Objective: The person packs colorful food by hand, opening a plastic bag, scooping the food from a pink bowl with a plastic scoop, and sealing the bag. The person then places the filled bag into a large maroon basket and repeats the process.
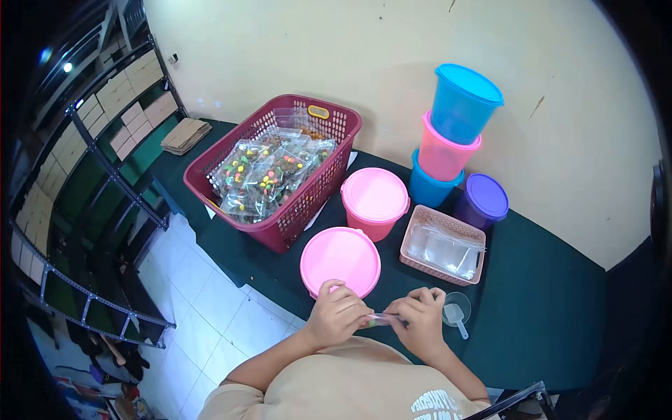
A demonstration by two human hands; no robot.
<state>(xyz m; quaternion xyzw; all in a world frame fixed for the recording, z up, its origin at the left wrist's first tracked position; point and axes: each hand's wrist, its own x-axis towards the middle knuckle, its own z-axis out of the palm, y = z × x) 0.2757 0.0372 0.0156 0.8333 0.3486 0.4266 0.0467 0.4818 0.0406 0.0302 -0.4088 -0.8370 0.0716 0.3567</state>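
Both hands are close together in front of my chest, at the near edge of the dark green table. My left hand (337, 315) pinches one end of a small clear plastic packet (382, 318) with some colour inside. My right hand (418, 318) grips the other end of it. The packet is mostly covered by my fingers. Just beyond my left hand sits a round tub with a pink lid (341, 262). Beside my right hand is a small clear bowl (448, 302) with a white scoop (456, 316) in it.
A maroon basket (283, 234) at the back left holds many filled packets (269, 171). Another pink tub (375, 196), stacked blue and pink tubs (451, 140), a purple tub (483, 199) and a small basket of clear bags (442, 248) stand further right. Cardboard (185, 135) lies far left.
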